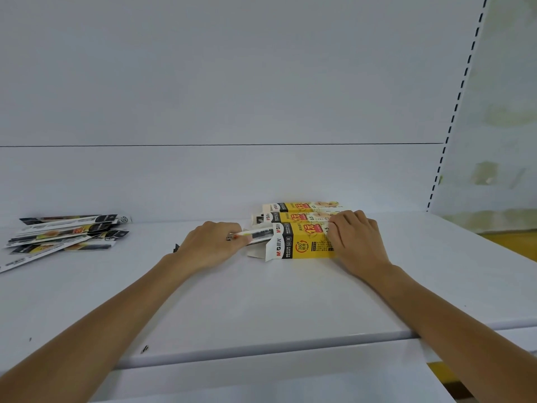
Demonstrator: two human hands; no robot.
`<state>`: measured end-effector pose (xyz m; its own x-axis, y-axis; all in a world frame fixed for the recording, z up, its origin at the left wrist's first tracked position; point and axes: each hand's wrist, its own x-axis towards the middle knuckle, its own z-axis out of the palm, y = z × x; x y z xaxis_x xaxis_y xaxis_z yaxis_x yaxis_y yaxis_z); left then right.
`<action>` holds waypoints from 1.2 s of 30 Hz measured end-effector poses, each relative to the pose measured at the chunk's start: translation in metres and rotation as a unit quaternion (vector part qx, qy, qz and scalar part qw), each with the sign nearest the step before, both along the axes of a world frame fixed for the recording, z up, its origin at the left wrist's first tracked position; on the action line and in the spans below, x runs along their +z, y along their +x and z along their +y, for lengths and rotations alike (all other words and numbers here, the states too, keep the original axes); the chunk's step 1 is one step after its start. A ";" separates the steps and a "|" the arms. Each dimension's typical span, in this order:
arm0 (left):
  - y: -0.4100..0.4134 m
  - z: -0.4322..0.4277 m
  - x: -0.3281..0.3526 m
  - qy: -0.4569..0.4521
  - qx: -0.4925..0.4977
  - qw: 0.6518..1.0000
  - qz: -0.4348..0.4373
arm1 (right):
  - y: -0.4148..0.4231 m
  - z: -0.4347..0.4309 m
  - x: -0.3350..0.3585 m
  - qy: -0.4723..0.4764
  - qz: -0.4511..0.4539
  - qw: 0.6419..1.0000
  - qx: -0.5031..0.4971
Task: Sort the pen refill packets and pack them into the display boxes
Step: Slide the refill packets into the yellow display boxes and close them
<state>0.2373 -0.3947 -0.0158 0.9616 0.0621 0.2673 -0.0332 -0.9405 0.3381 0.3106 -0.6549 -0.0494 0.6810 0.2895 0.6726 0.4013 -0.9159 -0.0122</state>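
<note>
Three yellow and white display boxes lie on their sides on the white shelf (261, 301), in a row from front to back. The nearest box (302, 242) has its left end flap open. My right hand (356, 234) presses on that box's right end. My left hand (212, 244) pinches a pen refill packet (255, 234), whose far end is inside the open box mouth. The middle box (290, 217) and the rear box (302, 206) lie just behind. A loose pile of refill packets (66, 235) sits far left on the shelf.
The shelf's back panel (232, 175) rises right behind the boxes. A slotted upright (453, 117) stands at the right. The shelf's front edge (261, 349) runs across below my forearms. Small dark scraps (144, 349) lie near that edge.
</note>
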 end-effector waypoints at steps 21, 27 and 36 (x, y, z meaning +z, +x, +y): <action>-0.023 -0.001 0.021 -0.086 0.086 0.992 0.021 | -0.002 -0.026 0.025 0.042 0.080 0.991 0.099; -0.019 -0.010 -0.005 -0.222 0.085 0.970 -0.059 | -0.007 -0.034 0.011 0.122 0.123 0.976 0.134; -0.012 -0.017 -0.009 -0.301 0.100 0.947 -0.050 | -0.004 -0.034 0.008 0.104 0.104 0.979 0.141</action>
<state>0.2248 -0.4120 -0.0251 0.8860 0.4110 0.2148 0.0649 -0.5685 0.8201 0.3070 -0.6892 -0.0414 0.7226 0.3570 0.5920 0.6065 -0.7383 -0.2951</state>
